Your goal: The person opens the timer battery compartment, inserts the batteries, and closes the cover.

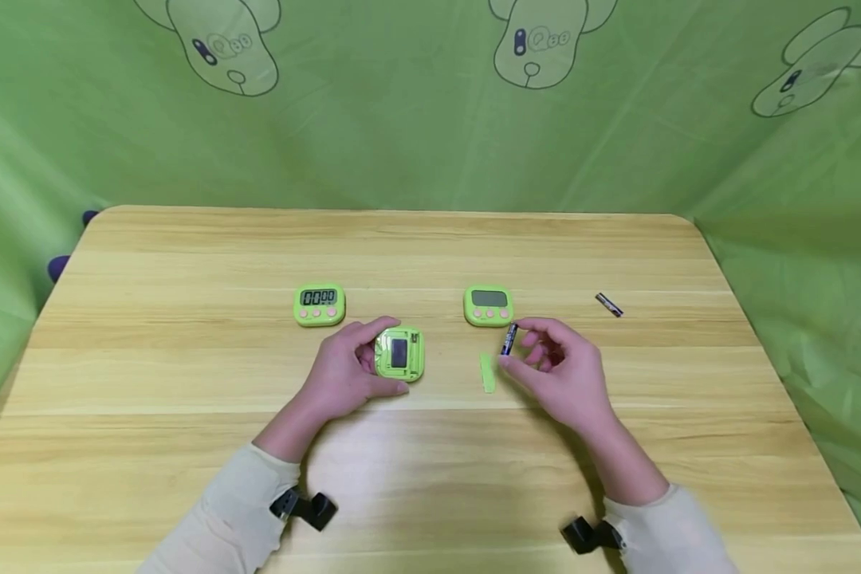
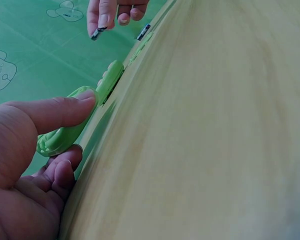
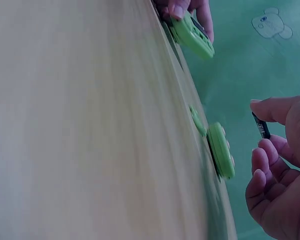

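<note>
My left hand grips a green digital timer by its edges, back side up, with its battery compartment uncovered. Between thumb and forefinger, my right hand pinches a small dark battery above the table. The same battery shows in the right wrist view. Just left of that hand lies a narrow green battery cover. Behind it a second timer lies face up with a blank screen. A third timer, reading 00:00, lies behind my left hand.
Another dark battery lies at the right of the wooden table. Green cloth with printed bear shapes hangs behind the table and at its sides. Each sleeve carries a black wrist camera.
</note>
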Demonstrator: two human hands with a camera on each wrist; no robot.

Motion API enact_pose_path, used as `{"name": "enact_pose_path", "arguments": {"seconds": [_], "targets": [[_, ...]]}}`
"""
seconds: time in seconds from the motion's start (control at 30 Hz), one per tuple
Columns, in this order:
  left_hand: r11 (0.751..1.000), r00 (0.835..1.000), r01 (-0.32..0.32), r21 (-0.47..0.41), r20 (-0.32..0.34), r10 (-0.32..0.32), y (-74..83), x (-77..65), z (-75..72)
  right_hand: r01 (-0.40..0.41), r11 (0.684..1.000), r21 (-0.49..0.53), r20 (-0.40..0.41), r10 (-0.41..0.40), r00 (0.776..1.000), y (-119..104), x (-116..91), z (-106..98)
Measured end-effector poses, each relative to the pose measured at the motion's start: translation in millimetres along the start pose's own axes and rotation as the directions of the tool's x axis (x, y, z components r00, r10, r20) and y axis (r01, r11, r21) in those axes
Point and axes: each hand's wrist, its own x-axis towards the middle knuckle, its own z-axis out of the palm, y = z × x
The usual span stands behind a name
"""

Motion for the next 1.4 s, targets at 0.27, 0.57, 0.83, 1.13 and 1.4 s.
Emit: {"name": "enact_pose_path", "arguments": {"seconds": [0.27,0.57,0.83,1.13,1.4], "targets": [[1.0,1.0,-0.006,0.001,-0.003,0.006,-0.3,0.3,-0.8,0.044,0.996,0.078,0.056,-0.049,0.997,-8.1,4.2,20.8],[1.0,1.0,0.013,0.006,-0.001,-0.013,-0.3,0.0,-0.5,0.056,0.995,0.083,0.132,-0.067,0.989,17.0,5.5,44.7],[1.0,1.0,0.011,0.018,0.005,-0.011,0.7,0.6,-1.1,0.064,0.993,0.098,0.199,-0.083,0.977,13.1,8.0,57.7],[1.0,1.0,0.003,0.01,0.002,-0.003,-0.7,0.5,-1.7,0.058,0.992,0.114,0.242,-0.084,0.967,8.2,10.8,69.7],[1.0,1.0,0.003,0.007,0.011,-0.003,-1.9,0.3,-2.6,0.05,0.993,0.104,0.274,-0.077,0.959,7.9,12.9,75.0]]}}
